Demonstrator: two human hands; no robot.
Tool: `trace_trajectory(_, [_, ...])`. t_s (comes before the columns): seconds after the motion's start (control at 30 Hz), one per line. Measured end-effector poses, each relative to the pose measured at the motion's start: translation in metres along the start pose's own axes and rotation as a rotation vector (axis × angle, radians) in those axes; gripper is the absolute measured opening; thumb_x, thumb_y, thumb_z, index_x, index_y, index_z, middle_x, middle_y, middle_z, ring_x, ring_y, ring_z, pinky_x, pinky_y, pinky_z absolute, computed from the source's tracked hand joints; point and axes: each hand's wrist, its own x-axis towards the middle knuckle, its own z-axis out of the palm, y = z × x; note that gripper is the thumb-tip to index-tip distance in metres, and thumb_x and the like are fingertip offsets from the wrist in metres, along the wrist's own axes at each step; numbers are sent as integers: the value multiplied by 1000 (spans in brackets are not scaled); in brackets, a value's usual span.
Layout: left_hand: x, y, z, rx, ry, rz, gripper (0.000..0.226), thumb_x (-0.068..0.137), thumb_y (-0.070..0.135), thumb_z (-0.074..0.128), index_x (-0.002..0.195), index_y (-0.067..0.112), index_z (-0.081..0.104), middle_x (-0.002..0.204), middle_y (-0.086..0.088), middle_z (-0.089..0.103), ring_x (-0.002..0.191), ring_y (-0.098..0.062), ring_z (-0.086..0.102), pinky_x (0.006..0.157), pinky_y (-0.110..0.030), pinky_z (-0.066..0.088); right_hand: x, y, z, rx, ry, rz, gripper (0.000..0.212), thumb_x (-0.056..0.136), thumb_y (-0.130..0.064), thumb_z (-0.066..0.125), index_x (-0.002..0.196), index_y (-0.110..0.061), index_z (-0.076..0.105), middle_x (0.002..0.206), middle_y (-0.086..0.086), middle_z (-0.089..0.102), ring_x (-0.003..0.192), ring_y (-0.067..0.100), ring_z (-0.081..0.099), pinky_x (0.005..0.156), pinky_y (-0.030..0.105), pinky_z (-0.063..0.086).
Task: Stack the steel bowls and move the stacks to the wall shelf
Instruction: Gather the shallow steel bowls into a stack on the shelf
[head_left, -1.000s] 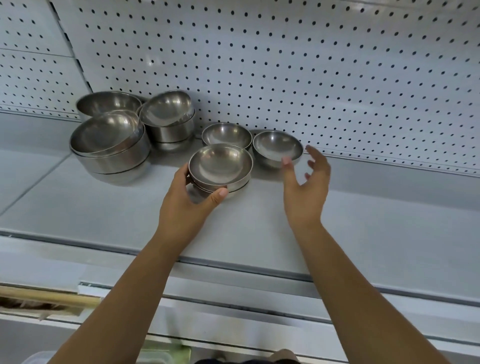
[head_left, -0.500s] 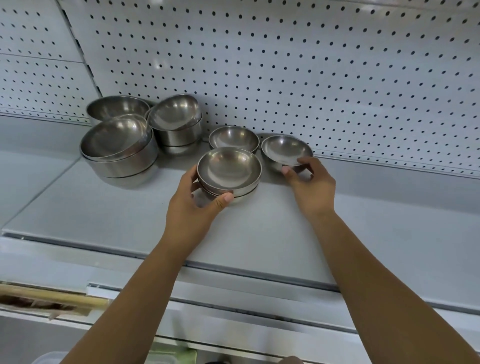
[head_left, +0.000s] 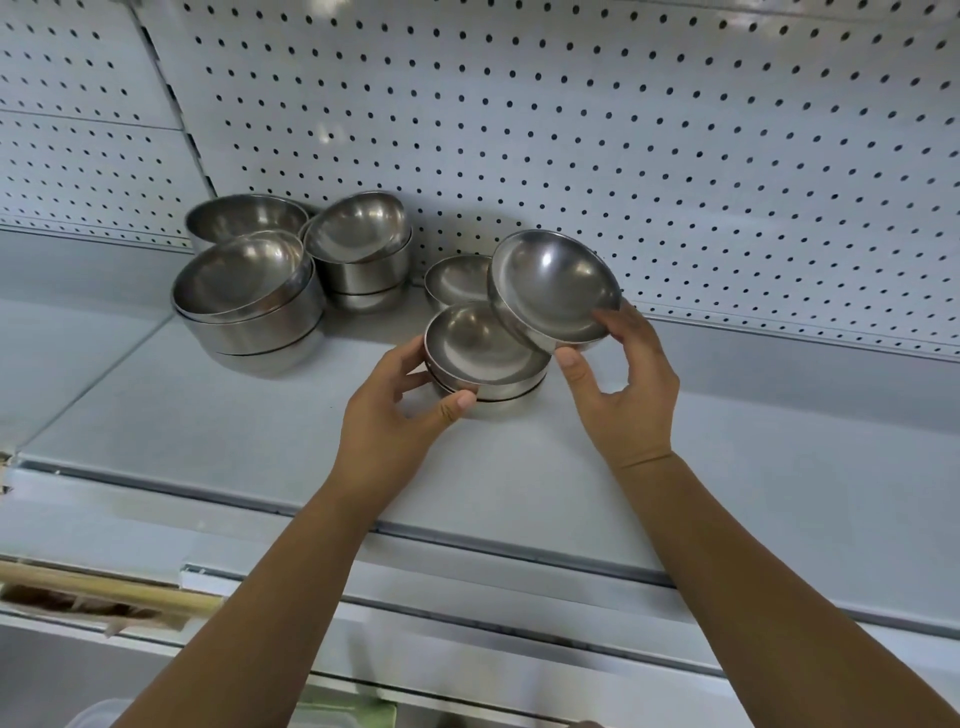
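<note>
Steadying small stack (head_left: 483, 358) on wall shelf (head_left: 260, 457), head view: my left hand (head_left: 395, 415), fingers curled round its rim, braces against sliding; right hand (head_left: 623, 395) pinches tilted bowl (head_left: 556, 291) just above, angled for nesting, I judge

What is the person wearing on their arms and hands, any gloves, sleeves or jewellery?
Nothing shows. The left hand and right hand are bare: no gloves, rings or bracelets, and the thumbnails look short. The left forearm and right forearm are uncovered down to the frame's edge, with no sleeve, watch or wristband.
</note>
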Motion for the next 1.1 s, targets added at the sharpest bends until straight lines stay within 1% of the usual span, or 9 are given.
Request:
trace_trajectory(0.17, [0, -1, 1, 5, -31, 9, 63, 81, 31, 85, 138, 37, 59, 131, 22, 67, 114, -1, 67, 105, -29, 46, -1, 0, 3, 6, -23, -64, 66, 91, -61, 65, 123, -3, 67, 133, 13, 66, 128, 30, 61, 109, 37, 49])
trace_trajectory(0.37, [1, 0, 2, -2, -35, -2, 61, 82, 29, 84, 137, 36, 60, 132, 22, 66, 109, -2, 69, 100, -27, 44, -2, -2, 3, 2, -146, -108, 59, 86, -56, 71, 121, -8, 70, 126, 7, 68, 122, 20, 61, 106, 17, 44])
trace_trajectory(0.6, [0, 2, 3, -13, -15, -1, 56, 83, 26, 85, 134, 34, 63, 131, 21, 67, 104, -4, 72, 108, -40, 46, -3, -1, 0, 95, -269, -27, 62, 89, -53, 67, 137, -14, 60, 138, 2, 62, 130, 20, 58, 104, 50, 52])
trace_trajectory(0.67, [0, 3, 2, -19, -17, -4, 55, 83, 25, 84, 134, 33, 63, 130, 21, 67, 103, -5, 72, 109, -44, 47, -4, -5, -3, 167, -353, 82, 76, 86, -56, 68, 149, -21, 44, 147, -15, 52, 136, 10, 52, 112, 41, 47])
trace_trajectory(0.73, [0, 3, 2, -16, -19, -3, 55, 84, 26, 84, 134, 34, 63, 131, 20, 67, 103, -6, 72, 109, -45, 47, -7, -12, -3, 246, -475, 204, 95, 81, -60, 70, 157, -30, 22, 146, -46, 35, 138, -1, 46, 114, 25, 41])
trace_trajectory(0.8, [0, 3, 1, -19, -26, 5, 53, 87, 25, 82, 135, 34, 63, 130, 19, 67, 103, -6, 72, 109, -43, 48, -12, -17, -3, 272, -575, 266, 111, 79, -58, 78, 159, -31, 7, 139, -56, 30, 139, -4, 44, 111, 17, 40])
trace_trajectory(0.9, [-2, 4, 0, 22, -100, 22, 45, 97, 26, 70, 140, 34, 60, 132, 22, 66, 110, -1, 67, 109, -33, 48, -17, -20, -7, 285, -604, 328, 124, 73, -49, 87, 157, -39, -4, 145, -43, 28, 139, -16, 36, 110, 11, 36])
trace_trajectory(1.0, [-3, 4, 1, 7, -216, 27, 41, 103, 26, 59, 144, 31, 58, 139, 21, 62, 130, 0, 57, 116, -37, 42, -19, -17, -14, 287, -544, 381, 131, 70, -40, 94, 156, -44, -5, 147, -38, 31, 139, -12, 41, 117, 27, 40])
trace_trajectory(1.1, [-5, 4, 3, 0, -280, 43, 40, 104, 25, 57, 144, 29, 58, 140, 21, 62, 134, -2, 55, 118, -38, 40, -23, -15, -20, 288, -454, 395, 130, 68, -36, 96, 157, -41, 2, 151, -30, 36, 139, -8, 44, 118, 34, 42])
